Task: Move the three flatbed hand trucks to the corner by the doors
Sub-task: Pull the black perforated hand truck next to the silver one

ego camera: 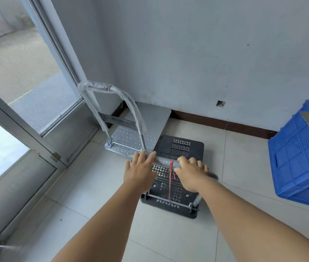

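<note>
A silver flatbed hand truck (131, 138) with a plastic-wrapped handle (100, 87) stands in the corner between the glass door and the wall. A smaller black perforated hand truck (180, 146) sits just right of it, nearer to me. Its grey handle bar (164, 162) carries a red string (171, 178). My left hand (140, 171) lies on the bar's left end with straight fingers. My right hand (191, 173) curls round the bar to the right of the string. No other hand truck is in view.
Glass doors with a metal frame (29, 133) run along the left. A white wall with a dark skirting board (225, 125) closes the far side. A blue plastic crate (300, 156) holding cardboard stands on the tiled floor at the right.
</note>
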A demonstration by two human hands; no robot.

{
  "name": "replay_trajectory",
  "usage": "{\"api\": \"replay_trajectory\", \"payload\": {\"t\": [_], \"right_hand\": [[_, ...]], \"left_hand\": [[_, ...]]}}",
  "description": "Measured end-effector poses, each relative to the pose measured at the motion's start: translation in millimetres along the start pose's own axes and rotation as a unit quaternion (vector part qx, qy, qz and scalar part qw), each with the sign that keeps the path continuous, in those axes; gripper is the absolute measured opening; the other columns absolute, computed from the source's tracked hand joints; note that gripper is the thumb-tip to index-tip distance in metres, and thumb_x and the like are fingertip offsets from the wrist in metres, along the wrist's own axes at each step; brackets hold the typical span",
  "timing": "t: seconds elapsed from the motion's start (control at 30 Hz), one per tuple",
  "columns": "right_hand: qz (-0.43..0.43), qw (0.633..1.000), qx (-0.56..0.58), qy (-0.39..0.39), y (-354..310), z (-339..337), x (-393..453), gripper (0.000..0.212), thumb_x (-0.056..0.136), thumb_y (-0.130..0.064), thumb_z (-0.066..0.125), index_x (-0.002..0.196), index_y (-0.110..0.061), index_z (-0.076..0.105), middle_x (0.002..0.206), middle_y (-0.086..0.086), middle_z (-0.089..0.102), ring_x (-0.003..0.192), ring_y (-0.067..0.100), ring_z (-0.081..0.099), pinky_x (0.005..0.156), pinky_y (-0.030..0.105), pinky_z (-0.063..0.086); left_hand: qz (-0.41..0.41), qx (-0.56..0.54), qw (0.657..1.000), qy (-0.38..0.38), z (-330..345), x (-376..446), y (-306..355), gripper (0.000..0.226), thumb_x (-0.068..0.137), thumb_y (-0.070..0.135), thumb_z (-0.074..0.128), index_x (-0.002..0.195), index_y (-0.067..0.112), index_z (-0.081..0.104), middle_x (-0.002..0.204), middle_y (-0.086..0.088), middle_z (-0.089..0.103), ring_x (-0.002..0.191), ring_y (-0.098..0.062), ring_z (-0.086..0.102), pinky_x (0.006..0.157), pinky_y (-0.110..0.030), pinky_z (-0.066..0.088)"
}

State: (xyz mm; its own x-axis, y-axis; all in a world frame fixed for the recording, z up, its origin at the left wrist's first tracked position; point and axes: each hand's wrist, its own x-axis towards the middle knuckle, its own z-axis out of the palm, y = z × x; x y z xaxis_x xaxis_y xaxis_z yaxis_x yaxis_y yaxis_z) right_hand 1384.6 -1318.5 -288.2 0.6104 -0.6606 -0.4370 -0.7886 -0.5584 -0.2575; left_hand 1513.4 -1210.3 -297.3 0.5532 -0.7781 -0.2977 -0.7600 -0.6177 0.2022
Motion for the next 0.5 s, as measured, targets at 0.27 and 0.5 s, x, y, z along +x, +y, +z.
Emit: {"api": "replay_trajectory", "payload": {"t": [0.27,0.5], "right_hand": [[0.009,0.996,0.009,0.087,1,-21,43,0.043,0.100,-0.033,0.032,0.143,-0.036,0.023,0.136,0.007,0.035,0.126,0.028,0.031,0.106,0.045,0.026],[0.002,0.993,0.031,0.112,8,-13,26,0.067,0.099,-0.040,0.037,0.152,-0.024,-0.001,0.162,0.002,-0.002,0.149,0.024,-0.002,0.120,0.045,0.008]], "left_hand": [[-0.025,-0.069,0.997,0.013,-3,12,13,0.068,0.095,0.025,0.042,0.152,0.032,0.005,0.161,0.000,0.006,0.149,-0.020,0.003,0.119,-0.045,0.012],[0.009,-0.085,0.996,0.002,-7,7,19,0.069,0.096,0.027,0.046,0.152,0.029,0.007,0.159,-0.001,0.015,0.146,-0.022,0.016,0.116,-0.043,0.018]]}}
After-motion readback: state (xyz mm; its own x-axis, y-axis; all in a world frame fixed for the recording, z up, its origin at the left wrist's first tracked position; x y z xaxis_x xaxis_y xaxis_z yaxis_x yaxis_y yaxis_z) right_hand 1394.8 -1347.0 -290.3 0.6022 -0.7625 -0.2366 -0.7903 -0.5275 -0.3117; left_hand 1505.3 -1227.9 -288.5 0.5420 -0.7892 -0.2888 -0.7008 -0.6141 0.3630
